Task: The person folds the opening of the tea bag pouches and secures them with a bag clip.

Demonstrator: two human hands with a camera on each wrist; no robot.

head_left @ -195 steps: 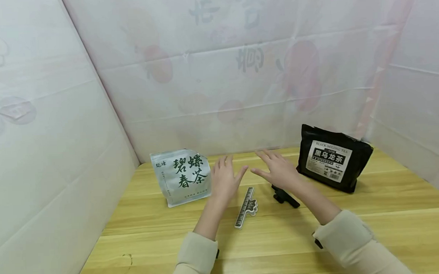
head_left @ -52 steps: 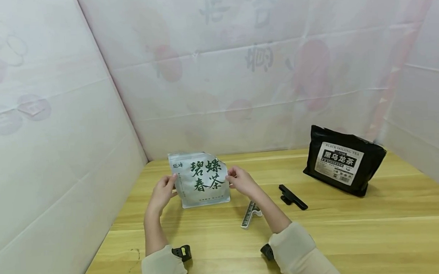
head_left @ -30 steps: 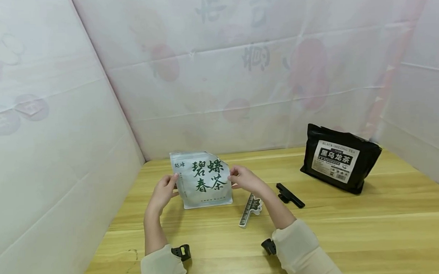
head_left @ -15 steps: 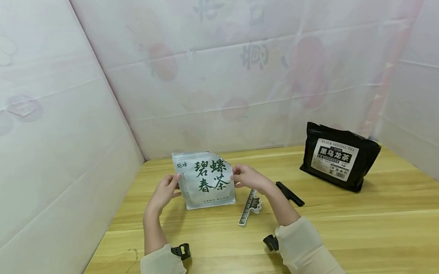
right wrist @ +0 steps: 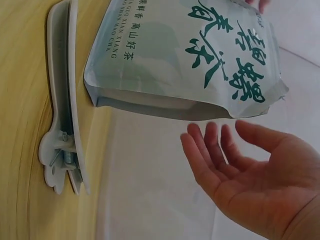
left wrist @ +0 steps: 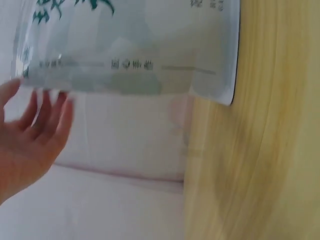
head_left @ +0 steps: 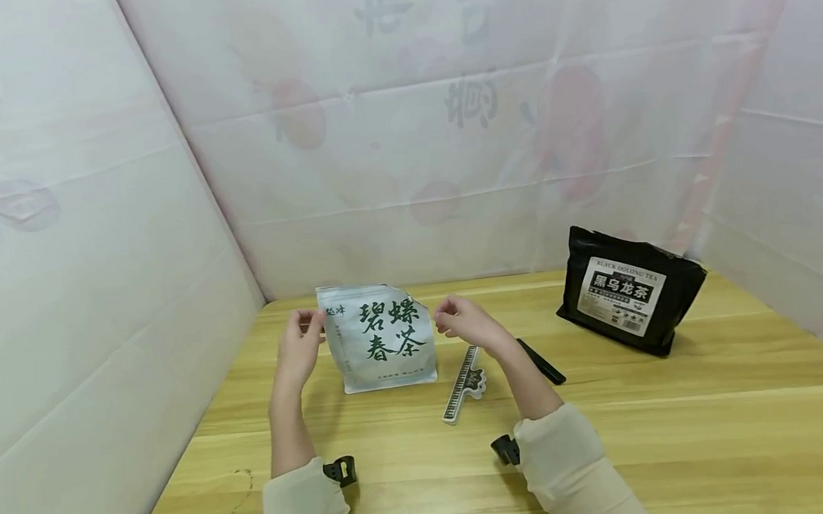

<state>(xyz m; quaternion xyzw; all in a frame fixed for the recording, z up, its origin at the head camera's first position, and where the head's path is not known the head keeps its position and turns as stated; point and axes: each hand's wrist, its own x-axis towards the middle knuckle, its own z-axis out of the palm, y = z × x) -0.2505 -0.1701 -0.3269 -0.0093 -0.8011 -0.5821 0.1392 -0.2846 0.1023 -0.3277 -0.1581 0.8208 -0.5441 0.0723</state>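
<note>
A pale silvery-green tea bag (head_left: 388, 364) with dark green characters stands upright on the table, its upper right corner slanted off. Beside its upper left edge is my left hand (head_left: 299, 348), thumb and fingers parted; in the left wrist view the fingertips (left wrist: 62, 97) lie right at the edge, and contact is hard to tell. My right hand (head_left: 474, 327) hovers off the bag's right edge, fingers loosely bent around nothing, a small gap showing in the right wrist view. Below it lies a white clip (head_left: 462, 387) with a piano-key pattern, its spring visible in the right wrist view (right wrist: 67, 155).
A black clip (head_left: 541, 362) lies right of the white one, partly hidden by my right forearm. Further back at right stands a black oolong tea bag (head_left: 678, 300) with a white label. Pale printed cloth (head_left: 381, 175) hangs behind the wooden table (head_left: 663, 445).
Earlier both hands reached over the table, then gripped the pale bag's side edges and shifted it to the right. Now the fingers have loosened, both hands have risen slightly, and the bag stands by itself.
</note>
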